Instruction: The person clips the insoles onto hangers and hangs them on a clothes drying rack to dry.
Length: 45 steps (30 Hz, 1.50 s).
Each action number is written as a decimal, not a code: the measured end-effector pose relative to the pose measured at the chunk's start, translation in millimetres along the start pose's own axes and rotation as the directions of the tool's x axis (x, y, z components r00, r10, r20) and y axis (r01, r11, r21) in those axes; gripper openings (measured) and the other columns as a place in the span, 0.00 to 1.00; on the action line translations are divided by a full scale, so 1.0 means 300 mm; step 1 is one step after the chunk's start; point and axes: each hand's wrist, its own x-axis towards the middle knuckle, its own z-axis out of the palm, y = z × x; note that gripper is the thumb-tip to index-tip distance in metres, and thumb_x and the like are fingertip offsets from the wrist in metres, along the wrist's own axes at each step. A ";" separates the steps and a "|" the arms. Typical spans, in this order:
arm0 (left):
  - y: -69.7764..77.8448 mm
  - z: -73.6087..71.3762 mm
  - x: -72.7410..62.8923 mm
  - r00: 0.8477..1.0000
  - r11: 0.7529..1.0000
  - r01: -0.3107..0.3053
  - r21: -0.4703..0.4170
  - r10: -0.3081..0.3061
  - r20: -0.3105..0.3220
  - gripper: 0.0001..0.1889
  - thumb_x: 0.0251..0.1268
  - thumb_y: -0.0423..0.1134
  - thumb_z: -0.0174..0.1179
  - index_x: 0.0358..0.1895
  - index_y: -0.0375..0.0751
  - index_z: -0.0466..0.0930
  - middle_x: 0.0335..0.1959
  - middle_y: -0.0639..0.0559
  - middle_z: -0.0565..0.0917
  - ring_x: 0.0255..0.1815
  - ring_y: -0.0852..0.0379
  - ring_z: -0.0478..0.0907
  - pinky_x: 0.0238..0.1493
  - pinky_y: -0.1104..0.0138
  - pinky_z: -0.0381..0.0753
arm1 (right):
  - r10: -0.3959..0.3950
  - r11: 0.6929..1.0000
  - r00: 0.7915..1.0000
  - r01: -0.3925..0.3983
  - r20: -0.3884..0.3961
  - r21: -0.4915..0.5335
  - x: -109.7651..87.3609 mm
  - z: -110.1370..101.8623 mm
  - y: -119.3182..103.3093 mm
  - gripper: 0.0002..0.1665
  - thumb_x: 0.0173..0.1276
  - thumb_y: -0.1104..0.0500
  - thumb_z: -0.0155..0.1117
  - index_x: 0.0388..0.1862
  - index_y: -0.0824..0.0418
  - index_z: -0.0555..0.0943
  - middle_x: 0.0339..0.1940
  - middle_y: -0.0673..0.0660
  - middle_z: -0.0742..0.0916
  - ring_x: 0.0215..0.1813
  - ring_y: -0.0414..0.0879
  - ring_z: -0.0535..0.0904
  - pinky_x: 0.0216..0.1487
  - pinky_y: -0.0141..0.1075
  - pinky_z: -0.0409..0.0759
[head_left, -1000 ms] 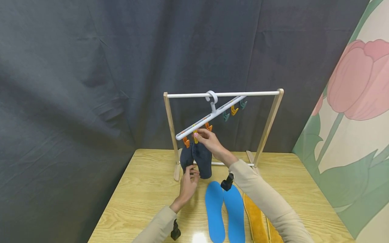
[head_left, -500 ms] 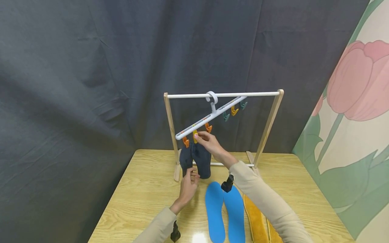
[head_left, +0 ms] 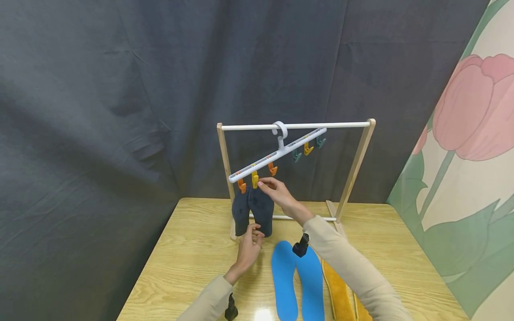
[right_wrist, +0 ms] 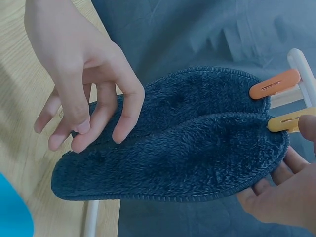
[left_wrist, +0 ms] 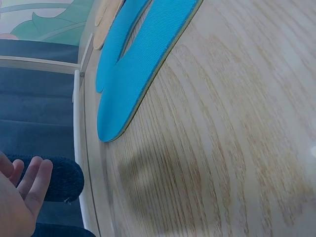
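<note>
Two dark navy fleece insoles (head_left: 262, 211) hang side by side from a white clip hanger (head_left: 277, 154). An orange clip (right_wrist: 274, 84) grips the top of one insole, and a yellow clip (right_wrist: 291, 120) grips the other. My right hand (head_left: 283, 196) is beside the yellow clip. In the right wrist view its thumb lies near the clip's end and its fingers are partly hidden behind the insole edge. My left hand (head_left: 248, 249) is at the lower ends of the insoles, fingers loosely bent and holding nothing; whether they touch the fleece I cannot tell.
The hanger tilts, left end low, on a rack (head_left: 321, 125) with wooden legs. Further orange, yellow and green clips (head_left: 296, 155) hang along it. Two blue insoles (head_left: 285, 281) and yellow-orange insoles (head_left: 338, 290) lie on the wooden table (head_left: 180, 249). A dark curtain (head_left: 120, 111) hangs behind.
The hanger's low end and the navy insoles have shifted slightly left. My right hand has let go of the yellow clip, and my left hand has drawn slightly down from the insoles.
</note>
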 end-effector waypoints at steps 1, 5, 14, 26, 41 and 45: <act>-0.001 0.000 0.000 1.000 1.000 -0.002 0.003 0.002 0.000 0.13 0.71 0.24 0.53 0.57 0.30 0.71 0.37 0.38 0.84 0.31 0.51 0.85 0.27 0.69 0.82 | 0.001 1.000 1.000 -0.001 -0.005 -0.001 -0.001 0.001 0.001 0.28 0.79 0.54 0.54 0.70 0.68 0.68 0.64 0.68 0.75 0.69 0.62 0.67 0.71 0.50 0.63; -0.005 0.000 -0.001 1.000 1.000 -0.013 0.006 0.013 0.003 0.13 0.71 0.24 0.53 0.56 0.29 0.71 0.36 0.38 0.84 0.31 0.51 0.85 0.27 0.69 0.83 | 0.009 1.000 1.000 -0.010 -0.024 -0.009 -0.002 0.001 0.003 0.28 0.79 0.53 0.54 0.70 0.67 0.69 0.64 0.67 0.75 0.68 0.61 0.68 0.70 0.50 0.64; -0.003 -0.009 0.000 1.000 1.000 -0.018 0.006 0.018 0.016 0.14 0.71 0.24 0.53 0.57 0.28 0.71 0.36 0.37 0.84 0.30 0.54 0.85 0.27 0.69 0.83 | 0.095 0.994 0.989 -0.089 -0.111 0.060 0.005 0.000 0.006 0.29 0.78 0.54 0.55 0.69 0.71 0.64 0.66 0.69 0.70 0.69 0.61 0.66 0.68 0.51 0.67; -0.010 -0.008 0.008 0.998 0.999 0.043 0.006 -0.043 0.051 0.14 0.69 0.23 0.53 0.55 0.30 0.73 0.37 0.40 0.84 0.30 0.50 0.85 0.27 0.69 0.82 | 0.127 0.978 0.983 -0.103 -0.131 0.181 0.031 -0.022 -0.012 0.46 0.77 0.56 0.57 0.80 0.62 0.40 0.74 0.71 0.59 0.70 0.66 0.64 0.66 0.54 0.69; -0.022 -0.009 -0.010 0.984 0.994 0.086 0.062 -0.094 0.148 0.15 0.70 0.24 0.52 0.57 0.32 0.73 0.38 0.40 0.84 0.33 0.54 0.84 0.31 0.68 0.81 | 0.076 0.990 0.993 -0.063 -0.091 0.130 0.029 -0.025 -0.006 0.45 0.76 0.53 0.58 0.80 0.57 0.45 0.78 0.66 0.52 0.73 0.66 0.61 0.68 0.56 0.65; -0.025 -0.013 -0.018 0.967 0.986 0.100 0.132 -0.128 0.222 0.13 0.73 0.27 0.52 0.57 0.33 0.75 0.40 0.40 0.84 0.34 0.54 0.83 0.32 0.68 0.81 | 0.034 0.996 0.995 -0.025 -0.099 0.088 0.024 -0.026 -0.008 0.45 0.77 0.47 0.56 0.80 0.60 0.46 0.74 0.69 0.57 0.71 0.65 0.65 0.67 0.54 0.68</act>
